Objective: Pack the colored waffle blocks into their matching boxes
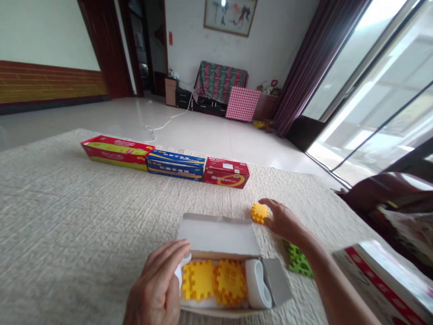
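My right hand reaches forward past the box, thumb and fingers curled around a small stack of yellow interlocking tiles on the beige cover. My left hand lies along the left end of an open cardboard box, its fingers stretched out beside a white roll. Inside the box are more yellow interlocking tiles with notched edges; one shows a window-like grid. Another white roll stands at the box's right end, near a folded-out flap. Green interlocking tiles are partly hidden behind my right forearm.
A red-and-green box, a blue box and a red box form a row along the far part of the cover. A white-and-red carton stands at the right. Beyond lies a tiled floor with a white cord.
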